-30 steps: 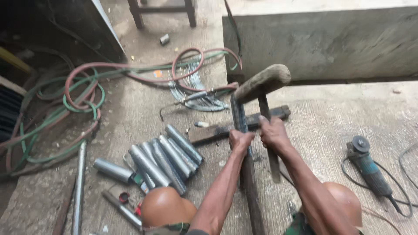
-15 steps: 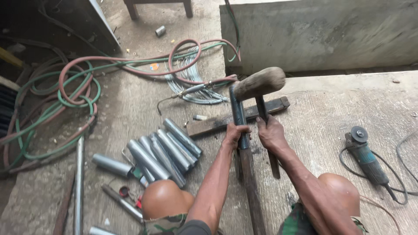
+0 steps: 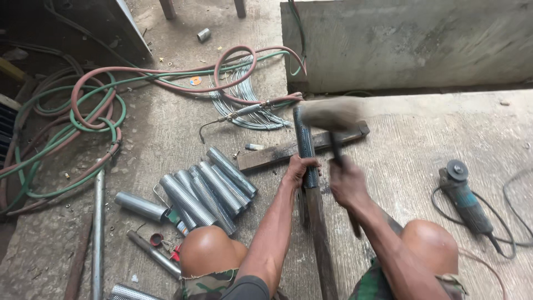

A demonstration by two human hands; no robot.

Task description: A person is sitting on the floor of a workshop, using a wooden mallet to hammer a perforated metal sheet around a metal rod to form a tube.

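Note:
My left hand point(image 3: 300, 170) grips a perforated metal tube point(image 3: 303, 139) that sits on the end of a long rusty bar point(image 3: 319, 239) running toward me between my knees. In my right hand point(image 3: 345, 182) is a hammer point(image 3: 331, 114); its head is blurred just above the tube's far end. Under the tube lies a dark wooden plank point(image 3: 277, 154) set crosswise on the concrete floor.
Several perforated tubes point(image 3: 208, 189) lie side by side left of my knee, with a plain pipe point(image 3: 140, 205). Red and green hoses point(image 3: 83, 119) coil at left, ending at a torch point(image 3: 244, 113) over wire loops. An angle grinder point(image 3: 465, 197) rests at right. A concrete block point(image 3: 405, 41) stands behind.
The hammer head has come down from above the tube to its far end and is now blurred. My left hand keeps its grip on the tube.

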